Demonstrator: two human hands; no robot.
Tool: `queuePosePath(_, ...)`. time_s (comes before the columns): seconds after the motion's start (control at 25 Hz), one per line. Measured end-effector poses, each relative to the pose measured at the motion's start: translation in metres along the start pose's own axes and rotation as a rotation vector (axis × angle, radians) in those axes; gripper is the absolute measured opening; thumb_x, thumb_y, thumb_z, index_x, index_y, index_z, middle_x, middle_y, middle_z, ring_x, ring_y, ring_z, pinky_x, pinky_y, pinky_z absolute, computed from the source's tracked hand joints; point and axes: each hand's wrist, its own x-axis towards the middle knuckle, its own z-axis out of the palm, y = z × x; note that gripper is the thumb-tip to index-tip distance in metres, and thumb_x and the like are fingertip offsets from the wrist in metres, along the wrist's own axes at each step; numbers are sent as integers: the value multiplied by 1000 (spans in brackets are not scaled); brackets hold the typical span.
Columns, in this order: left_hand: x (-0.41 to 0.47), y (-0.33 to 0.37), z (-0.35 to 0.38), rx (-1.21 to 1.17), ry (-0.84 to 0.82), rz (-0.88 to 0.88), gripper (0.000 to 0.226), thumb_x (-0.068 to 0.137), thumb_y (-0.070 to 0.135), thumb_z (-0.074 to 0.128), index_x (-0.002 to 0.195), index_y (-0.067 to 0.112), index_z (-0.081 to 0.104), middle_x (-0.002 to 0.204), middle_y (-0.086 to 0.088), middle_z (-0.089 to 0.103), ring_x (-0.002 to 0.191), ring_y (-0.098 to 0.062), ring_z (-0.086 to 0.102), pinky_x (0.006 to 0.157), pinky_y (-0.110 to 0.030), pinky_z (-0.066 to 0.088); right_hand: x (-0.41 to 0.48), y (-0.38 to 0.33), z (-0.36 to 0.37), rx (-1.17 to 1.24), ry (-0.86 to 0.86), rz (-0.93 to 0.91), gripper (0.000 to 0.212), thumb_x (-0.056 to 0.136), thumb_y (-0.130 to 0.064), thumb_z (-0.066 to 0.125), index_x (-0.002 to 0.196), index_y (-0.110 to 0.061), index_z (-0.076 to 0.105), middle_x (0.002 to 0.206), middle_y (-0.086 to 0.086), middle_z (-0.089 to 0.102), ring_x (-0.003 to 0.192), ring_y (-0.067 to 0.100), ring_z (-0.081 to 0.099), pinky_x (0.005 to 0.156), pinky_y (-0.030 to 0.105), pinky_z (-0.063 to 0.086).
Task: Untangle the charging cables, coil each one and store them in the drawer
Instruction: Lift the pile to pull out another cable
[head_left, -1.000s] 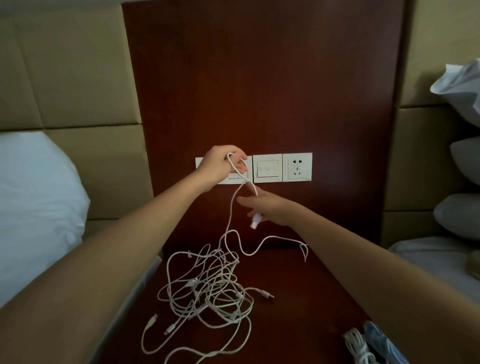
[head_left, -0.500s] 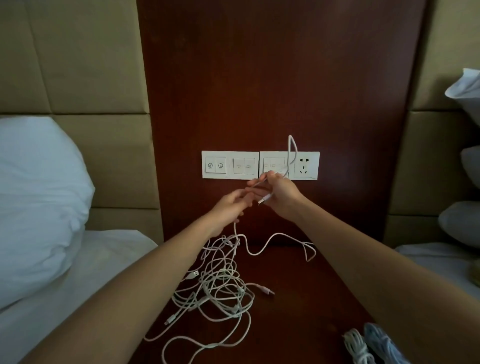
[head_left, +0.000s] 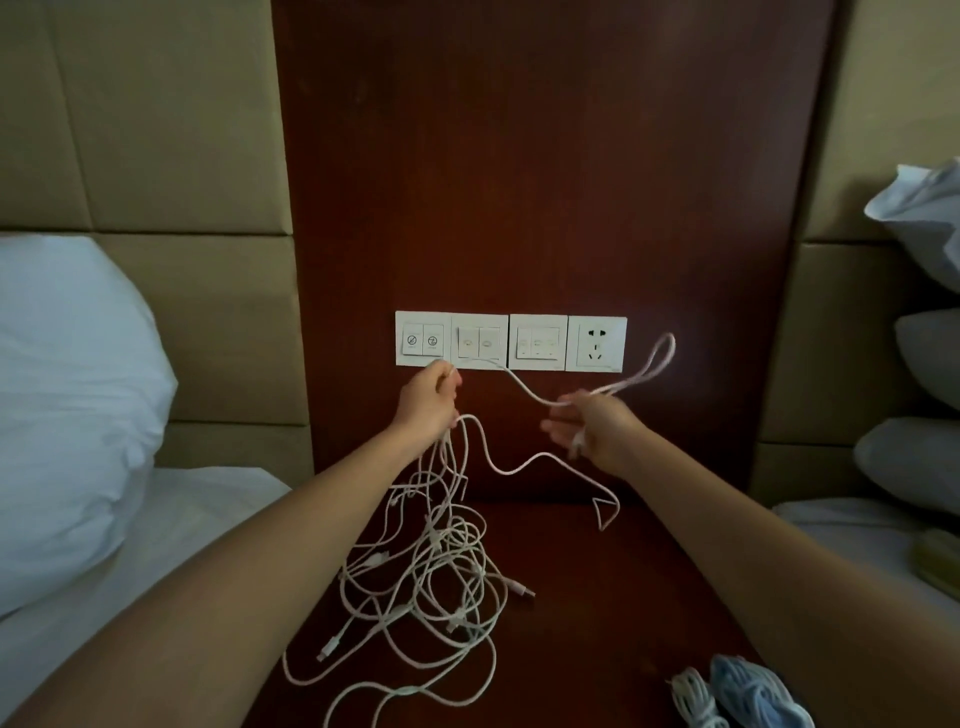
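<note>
We hold our left hand (head_left: 428, 397) raised, its fingers curled round a bunch of white strands. Our right hand (head_left: 592, 426) is level with it and well apart, its thumb and fingers pinching one white cable (head_left: 524, 389).

This cable sags in a shallow curve from one grip to the other. Past the right grip, on the far side from the left, it swings up and out in a long narrow loop. Under the right palm hangs a small white plug end (head_left: 576, 442), too blurred to tell its kind.

Straight below the left grip the strands drop into the tangle of cables (head_left: 431, 566), which lies heaped on the dark wooden nightstand (head_left: 623, 597). One strand leaves the left grip, dips, and trails across below the right grip to a kinked bend on the wood.

Well below the right forearm, at the near edge, lie a coiled white cable (head_left: 693, 696) and a coiled blue cable (head_left: 753, 693), just beside each other. Just above both grips, a white switch panel (head_left: 537, 343) sits on the wall.
</note>
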Motion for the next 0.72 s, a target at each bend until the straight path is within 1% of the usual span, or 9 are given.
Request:
queuePosePath(0.04,3,6,-3,-10,82,41,24,99,9,38,79,12,51,73,0,53,56,-12,52,49,-18,42,-1,3,1,-74,-27,46,28,103,-10,27,119,4,46,120,21,54,111,37,58,56,27,47)
queuePosePath(0.12,10,17,-11,-88,240,50,22,100,9,38,82,9,52,75,0,54,55,-10,52,45,-13,40,-4,5,7,-205,-138,90,40,104,-19,26,132,8,40,131,25,50,115,37,56,65,28,46)
queuePosePath(0.2,17,29,-19,-172,324,2,21,100,10,37,85,7,51,76,-1,56,56,-8,55,44,-7,40,-8,4,14,-335,-197,75,44,105,-24,26,131,7,43,122,23,57,94,30,61,66,27,46)
queuePosePath(0.28,24,39,-27,-175,191,8,23,100,8,38,80,7,50,72,-3,56,50,-5,57,46,-8,44,-9,1,22,-435,-185,11,40,104,-22,29,126,4,48,95,15,63,68,18,55,61,24,43)
queuePosePath(0.36,24,49,-29,-141,10,46,28,98,4,39,73,10,48,69,-5,55,43,-2,55,48,-14,48,-7,0,27,-540,-188,-84,35,101,-18,35,127,0,50,86,9,60,63,13,51,56,20,43)
queuePosePath(0.48,15,63,-31,-303,-12,74,26,99,3,40,75,10,49,72,-7,55,54,-10,56,52,-14,50,-8,6,34,-682,-262,-148,44,101,-21,38,143,-14,34,124,13,55,77,13,54,62,20,45)
queuePosePath(0.6,1,73,-27,-573,-168,63,24,99,2,38,80,6,51,77,-8,55,61,-12,54,58,-16,50,-3,22,43,-636,-308,-123,54,101,-23,37,150,-24,13,133,14,47,82,17,55,72,28,47)
queuePosePath(0.68,-9,76,-25,-687,-252,37,22,100,4,37,83,5,52,79,-8,56,64,-11,54,61,-16,50,0,34,48,-591,-317,-164,35,102,-23,36,136,-24,32,112,11,53,70,14,54,63,26,46)
queuePosePath(0.72,-13,76,-25,-731,-276,21,22,100,6,37,86,6,53,81,-8,56,65,-11,55,61,-16,50,2,36,50,-553,-291,-192,19,102,-22,34,120,-18,41,97,10,55,66,13,52,60,24,43)
